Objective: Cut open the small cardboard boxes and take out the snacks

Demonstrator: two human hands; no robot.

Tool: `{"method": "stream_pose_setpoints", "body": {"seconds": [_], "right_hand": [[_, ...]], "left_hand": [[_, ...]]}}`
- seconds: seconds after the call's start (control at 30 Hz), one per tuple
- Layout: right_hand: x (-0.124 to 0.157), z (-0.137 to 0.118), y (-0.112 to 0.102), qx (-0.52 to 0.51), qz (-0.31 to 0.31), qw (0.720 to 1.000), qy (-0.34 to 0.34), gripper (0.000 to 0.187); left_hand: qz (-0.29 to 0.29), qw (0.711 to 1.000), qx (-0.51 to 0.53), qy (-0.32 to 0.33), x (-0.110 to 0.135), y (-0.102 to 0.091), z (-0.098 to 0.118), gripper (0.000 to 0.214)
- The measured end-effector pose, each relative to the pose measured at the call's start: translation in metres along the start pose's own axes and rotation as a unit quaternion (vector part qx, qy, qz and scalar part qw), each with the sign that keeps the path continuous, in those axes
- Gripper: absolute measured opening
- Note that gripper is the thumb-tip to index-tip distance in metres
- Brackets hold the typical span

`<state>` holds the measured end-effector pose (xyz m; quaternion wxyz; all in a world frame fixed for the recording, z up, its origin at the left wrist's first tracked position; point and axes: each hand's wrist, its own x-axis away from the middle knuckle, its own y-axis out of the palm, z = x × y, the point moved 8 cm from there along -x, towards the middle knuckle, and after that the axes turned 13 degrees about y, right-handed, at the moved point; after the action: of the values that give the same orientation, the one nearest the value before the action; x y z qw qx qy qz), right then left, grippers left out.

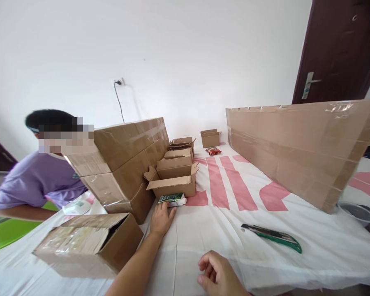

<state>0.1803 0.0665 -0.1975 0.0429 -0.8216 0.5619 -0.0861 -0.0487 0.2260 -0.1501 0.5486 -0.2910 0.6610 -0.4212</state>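
Observation:
My left hand (161, 218) reaches forward over the white cloth, and its fingertips touch a small green and white packet (172, 199) lying in front of an open small cardboard box (172, 181). The fingers lie stretched toward the packet. My right hand (217, 273) rests near the table's front edge with its fingers curled loosely and nothing in them. A green box cutter (273, 237) lies on the cloth to the right of that hand.
A row of small open boxes (180, 150) runs back toward the wall. Large taped cartons (126, 160) stand at the left, with an open carton (91, 242) in front. A long cardboard panel (299, 144) stands at the right. A person in a purple shirt (38, 179) sits at the left.

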Motion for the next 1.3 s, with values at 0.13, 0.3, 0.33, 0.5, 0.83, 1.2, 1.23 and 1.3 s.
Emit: {"method": "stream_pose_setpoints", "body": {"seconds": [0.13, 0.3, 0.33, 0.5, 0.83, 1.2, 1.23, 1.3], "right_hand": [[0.0, -0.001, 0.001, 0.018, 0.001, 1.0, 0.0, 0.023], [0.001, -0.001, 0.003, 0.049, 0.001, 0.999, 0.011, 0.026], [0.001, 0.0, 0.003, 0.054, 0.0, 0.998, 0.014, 0.026], [0.002, 0.0, 0.003, 0.068, 0.004, 0.997, 0.019, 0.025], [0.003, -0.007, 0.001, 0.048, 0.003, 0.999, 0.001, 0.022], [0.005, -0.001, 0.002, 0.067, 0.011, 0.998, -0.001, 0.026], [0.005, -0.002, 0.003, 0.071, 0.011, 0.997, -0.004, 0.027], [0.006, -0.003, 0.003, 0.08, 0.011, 0.997, -0.015, 0.027]], "left_hand": [[-0.017, 0.999, 0.029, 0.03, 0.001, 0.003, 0.006, 0.027], [-0.046, 0.997, 0.053, 0.043, -0.001, 0.009, 0.009, 0.033], [-0.053, 0.996, 0.055, 0.043, -0.001, 0.01, 0.009, 0.034], [-0.092, 0.993, 0.06, 0.034, -0.004, 0.016, 0.009, 0.049], [-0.163, 0.986, 0.044, 0.011, -0.002, 0.02, 0.011, 0.052], [-0.226, 0.973, 0.041, -0.004, 0.044, 0.008, 0.034, 0.058], [-0.231, 0.972, 0.044, 0.001, 0.055, 0.006, 0.038, 0.058], [-0.235, 0.97, 0.052, 0.017, 0.081, 0.0, 0.044, 0.057]]}}
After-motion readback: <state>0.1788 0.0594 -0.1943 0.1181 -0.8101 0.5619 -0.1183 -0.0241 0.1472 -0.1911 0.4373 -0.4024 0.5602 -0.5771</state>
